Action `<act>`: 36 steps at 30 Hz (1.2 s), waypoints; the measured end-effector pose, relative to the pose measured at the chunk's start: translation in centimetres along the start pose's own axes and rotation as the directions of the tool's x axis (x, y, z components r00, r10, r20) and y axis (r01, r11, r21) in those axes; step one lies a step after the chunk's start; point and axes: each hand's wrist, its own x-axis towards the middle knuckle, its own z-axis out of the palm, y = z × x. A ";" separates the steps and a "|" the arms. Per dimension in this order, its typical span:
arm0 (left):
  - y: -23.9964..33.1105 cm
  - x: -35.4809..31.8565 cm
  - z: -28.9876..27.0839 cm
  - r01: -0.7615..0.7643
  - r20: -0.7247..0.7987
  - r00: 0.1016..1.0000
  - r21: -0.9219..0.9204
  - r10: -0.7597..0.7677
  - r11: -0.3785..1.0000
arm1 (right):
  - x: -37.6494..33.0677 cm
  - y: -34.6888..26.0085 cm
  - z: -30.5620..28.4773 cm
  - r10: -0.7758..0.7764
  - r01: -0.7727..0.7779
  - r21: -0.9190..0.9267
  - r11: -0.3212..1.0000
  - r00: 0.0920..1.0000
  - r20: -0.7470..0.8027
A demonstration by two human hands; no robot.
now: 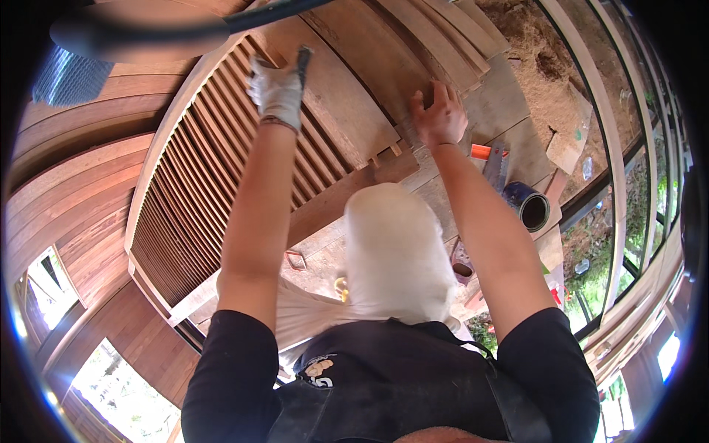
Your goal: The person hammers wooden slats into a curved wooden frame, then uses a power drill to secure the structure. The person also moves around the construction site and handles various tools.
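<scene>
My left hand (281,92), in a whitish work glove, is over the slatted wooden panel (221,125), beside the left edge of a wide brown board (336,92) lying across the slats. Its fingers look spread. Along the thumb side runs a dark grey strip; whether this is stained glove or a separate thing, I cannot make out. My bare right hand (441,118) reaches forward to the right of that board, over neighbouring planks (384,55), fingers apart and slightly bent. Nothing shows in its grasp.
Near my right forearm lie a handsaw (495,166) with an orange handle and an open dark blue can (528,207). A small cup-like container (463,271) stands by my knee. Loose sawdust-coloured ground (543,66) lies beyond the planks at right. A dark cable (266,15) crosses overhead.
</scene>
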 end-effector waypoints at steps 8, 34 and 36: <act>-0.2 20.9 -6.1 -0.511 -0.092 0.814 0.356 0.573 0.783 | 0.0 -0.4 -0.1 -0.071 0.072 0.040 0.997 0.997 -0.029; 0.9 25.9 -1.3 -0.548 -0.028 0.799 0.379 0.601 0.746 | -0.3 0.3 -0.1 -0.142 0.147 0.055 0.988 0.987 -0.073; 0.9 25.2 -1.3 -0.558 -0.029 0.788 0.386 0.614 0.735 | 0.0 0.4 -0.1 -0.119 0.122 0.049 0.991 0.991 -0.054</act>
